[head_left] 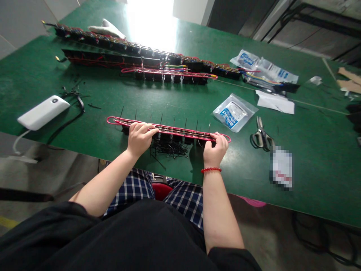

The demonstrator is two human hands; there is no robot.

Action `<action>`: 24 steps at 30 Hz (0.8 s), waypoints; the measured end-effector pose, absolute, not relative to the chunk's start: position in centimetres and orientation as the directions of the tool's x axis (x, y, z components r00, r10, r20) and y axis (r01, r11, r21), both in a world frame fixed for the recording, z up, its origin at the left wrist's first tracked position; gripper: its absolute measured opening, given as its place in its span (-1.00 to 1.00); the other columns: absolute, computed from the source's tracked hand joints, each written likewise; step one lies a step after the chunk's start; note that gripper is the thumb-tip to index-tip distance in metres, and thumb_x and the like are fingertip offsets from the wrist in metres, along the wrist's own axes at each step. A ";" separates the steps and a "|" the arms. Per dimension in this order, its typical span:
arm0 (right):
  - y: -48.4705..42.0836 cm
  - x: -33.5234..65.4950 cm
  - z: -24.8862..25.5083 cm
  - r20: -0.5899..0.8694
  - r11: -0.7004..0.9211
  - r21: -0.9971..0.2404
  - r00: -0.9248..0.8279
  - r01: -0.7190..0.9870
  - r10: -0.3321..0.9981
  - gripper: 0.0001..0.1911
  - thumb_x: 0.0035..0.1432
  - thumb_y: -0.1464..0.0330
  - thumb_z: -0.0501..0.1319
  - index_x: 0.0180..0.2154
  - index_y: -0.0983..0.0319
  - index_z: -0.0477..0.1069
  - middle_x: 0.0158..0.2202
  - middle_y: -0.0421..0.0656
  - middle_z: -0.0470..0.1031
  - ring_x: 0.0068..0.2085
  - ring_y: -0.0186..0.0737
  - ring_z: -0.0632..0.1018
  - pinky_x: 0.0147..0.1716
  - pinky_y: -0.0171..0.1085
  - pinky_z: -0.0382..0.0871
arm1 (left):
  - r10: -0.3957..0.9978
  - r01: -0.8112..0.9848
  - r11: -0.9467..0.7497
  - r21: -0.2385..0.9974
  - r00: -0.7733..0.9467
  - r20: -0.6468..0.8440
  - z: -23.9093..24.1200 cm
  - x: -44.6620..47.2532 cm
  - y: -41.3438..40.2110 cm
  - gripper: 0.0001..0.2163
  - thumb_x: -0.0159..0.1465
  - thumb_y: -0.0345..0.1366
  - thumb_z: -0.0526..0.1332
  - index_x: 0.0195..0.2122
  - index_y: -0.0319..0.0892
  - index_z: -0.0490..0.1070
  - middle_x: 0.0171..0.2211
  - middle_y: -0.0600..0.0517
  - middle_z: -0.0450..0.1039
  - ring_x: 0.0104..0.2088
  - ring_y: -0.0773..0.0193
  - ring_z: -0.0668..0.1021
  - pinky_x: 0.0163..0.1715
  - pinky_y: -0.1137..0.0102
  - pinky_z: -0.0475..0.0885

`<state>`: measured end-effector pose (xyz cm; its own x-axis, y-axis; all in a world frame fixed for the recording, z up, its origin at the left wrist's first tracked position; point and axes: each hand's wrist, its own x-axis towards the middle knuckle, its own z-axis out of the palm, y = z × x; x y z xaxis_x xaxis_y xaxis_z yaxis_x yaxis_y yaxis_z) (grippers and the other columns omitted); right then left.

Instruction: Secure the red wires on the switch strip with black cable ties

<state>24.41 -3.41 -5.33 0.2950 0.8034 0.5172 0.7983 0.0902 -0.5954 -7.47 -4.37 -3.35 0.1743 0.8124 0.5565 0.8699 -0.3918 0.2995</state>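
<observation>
A long strip of black switch blocks with a red wire loop (175,130) lies near the front edge of the green table (113,94). Thin black cable ties stick up along it. My left hand (139,137) is closed over the strip's left part, fingers curled on top. My right hand (214,147), with a red bead bracelet on the wrist, grips the strip's right end. A heap of loose black cable ties (169,149) lies on the table between my hands.
Scissors (261,137) and a plastic bag (234,111) lie to the right. A white power bank (43,112) with cables sits at the left. More wired strips (169,73) and bags (263,69) line the far side. A blurred tag (281,167) lies near the front edge.
</observation>
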 end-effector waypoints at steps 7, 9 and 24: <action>-3.4 24.4 -5.3 0.510 0.090 -0.609 0.303 0.788 0.805 -0.73 0.03 0.44 0.12 -0.22 0.19 0.51 -0.03 -0.03 0.58 0.12 -0.01 0.49 0.27 0.14 0.25 | 0.809 0.892 -0.367 0.264 0.166 0.565 -3.6 -7.6 -4.2 -0.76 0.37 -0.37 0.18 -0.19 0.08 0.64 -0.22 0.02 0.60 -0.12 0.13 0.51 -0.01 0.16 0.25; -3.4 24.4 -5.3 0.512 0.091 -0.610 0.304 0.787 0.804 -0.73 0.04 0.44 0.12 -0.22 0.19 0.51 -0.03 -0.03 0.58 0.12 -0.01 0.49 0.27 0.14 0.25 | 0.817 0.889 -0.366 0.276 0.165 0.553 -3.6 -7.6 -4.3 -0.76 0.36 -0.38 0.19 -0.17 0.08 0.64 -0.21 0.00 0.60 -0.11 0.11 0.51 -0.02 0.15 0.25; -3.3 24.5 -5.5 0.531 0.101 -0.591 0.292 0.800 0.795 -0.73 0.05 0.44 0.12 -0.22 0.21 0.52 -0.03 -0.03 0.59 0.11 -0.02 0.50 0.25 0.12 0.28 | 0.791 0.886 -0.394 0.246 0.190 0.582 -3.3 -7.5 -4.4 -0.76 0.29 -0.45 0.18 -0.23 0.00 0.61 -0.22 0.03 0.61 -0.11 0.12 0.54 -0.02 0.16 0.30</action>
